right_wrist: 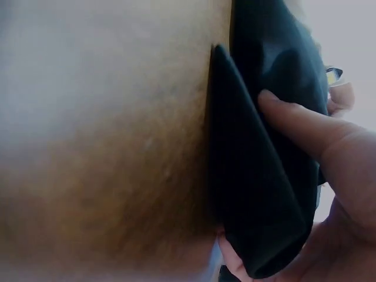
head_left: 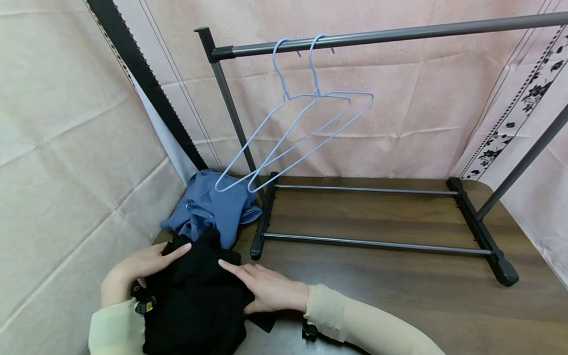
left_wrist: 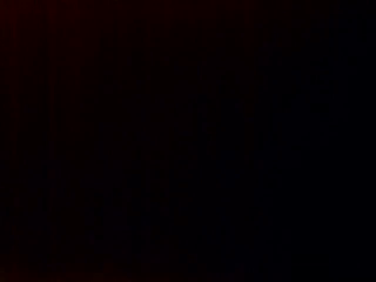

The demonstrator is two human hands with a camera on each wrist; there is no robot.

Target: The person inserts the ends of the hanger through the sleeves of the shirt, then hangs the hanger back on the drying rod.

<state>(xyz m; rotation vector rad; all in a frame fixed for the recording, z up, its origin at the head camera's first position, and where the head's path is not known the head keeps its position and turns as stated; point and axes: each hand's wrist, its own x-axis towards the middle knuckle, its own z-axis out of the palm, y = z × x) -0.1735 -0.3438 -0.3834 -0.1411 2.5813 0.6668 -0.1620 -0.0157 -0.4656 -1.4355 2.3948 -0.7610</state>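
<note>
A bunched black garment (head_left: 195, 296) fills the near left of the head view, between both hands. My left hand (head_left: 144, 264) holds its left edge, one finger stretched over the top; part of the hand is hidden by cloth. From the right side my right hand (head_left: 275, 291) grips the garment. In the right wrist view the thumb of the right hand (right_wrist: 352, 170) presses on the black cloth (right_wrist: 252, 170), with fingertips showing under its lower edge. Just beyond lies a crumpled blue garment (head_left: 217, 202). The left wrist view is almost black.
A dark metal clothes rack (head_left: 399, 34) stands on the brown wooden table (head_left: 377, 291), its left foot close to the blue garment. Two light blue wire hangers (head_left: 284, 148) hang near the left end of its bar. Pale curtains (head_left: 66, 148) enclose the left and back.
</note>
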